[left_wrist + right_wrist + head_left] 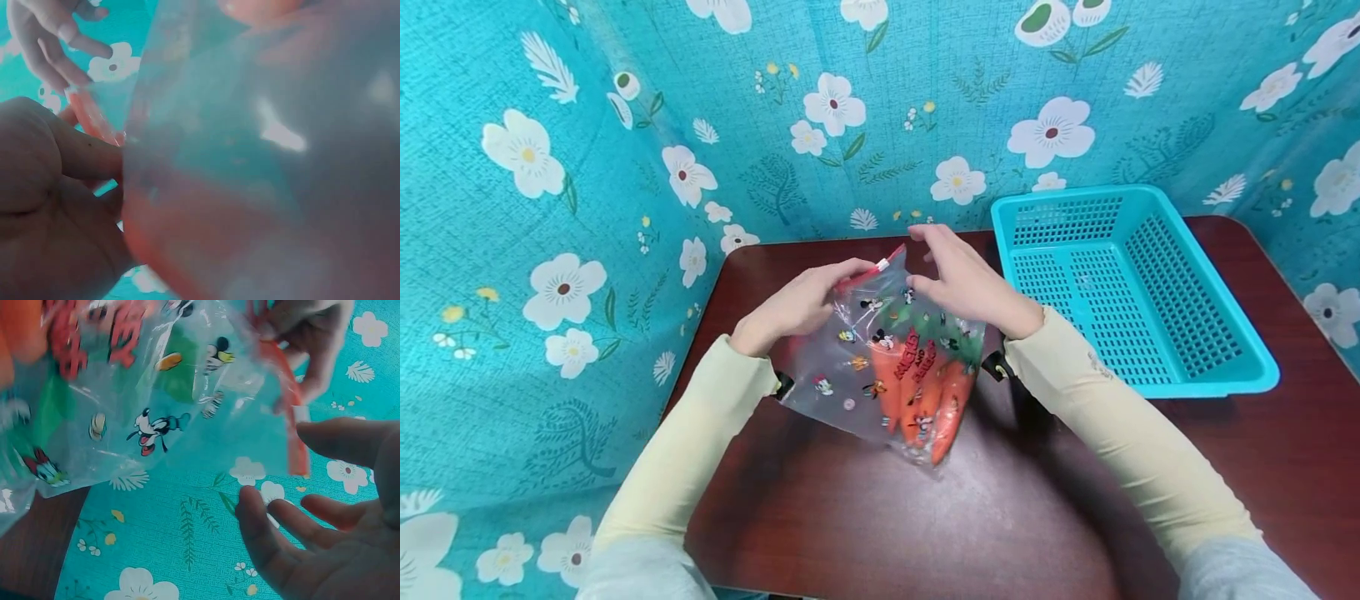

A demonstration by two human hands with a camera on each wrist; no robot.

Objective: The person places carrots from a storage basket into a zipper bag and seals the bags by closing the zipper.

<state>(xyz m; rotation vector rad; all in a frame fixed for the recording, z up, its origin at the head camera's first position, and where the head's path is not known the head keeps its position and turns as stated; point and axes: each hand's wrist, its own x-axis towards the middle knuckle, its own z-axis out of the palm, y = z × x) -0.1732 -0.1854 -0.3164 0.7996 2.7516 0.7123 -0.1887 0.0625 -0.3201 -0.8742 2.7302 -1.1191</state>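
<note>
A clear zip bag [820,371] printed with cartoon characters hangs above the table, tilted. Inside it lie several orange carrots [917,392], and something green shows above them. My left hand [793,304] pinches the bag's top edge near the red zip strip [289,381]. A small white slider [301,414] sits on that strip, towards its right end. Beside this end is my right hand [966,279], its fingers spread and thumb apart from them. In the right wrist view, the right thumb tip [312,434] is at the slider; whether it touches cannot be told.
A turquoise plastic basket [1180,275] with slotted walls stands at the table's back right. The dark brown table [820,517] runs beneath the bag. A turquoise flowered cloth [910,125] hangs behind and to the left.
</note>
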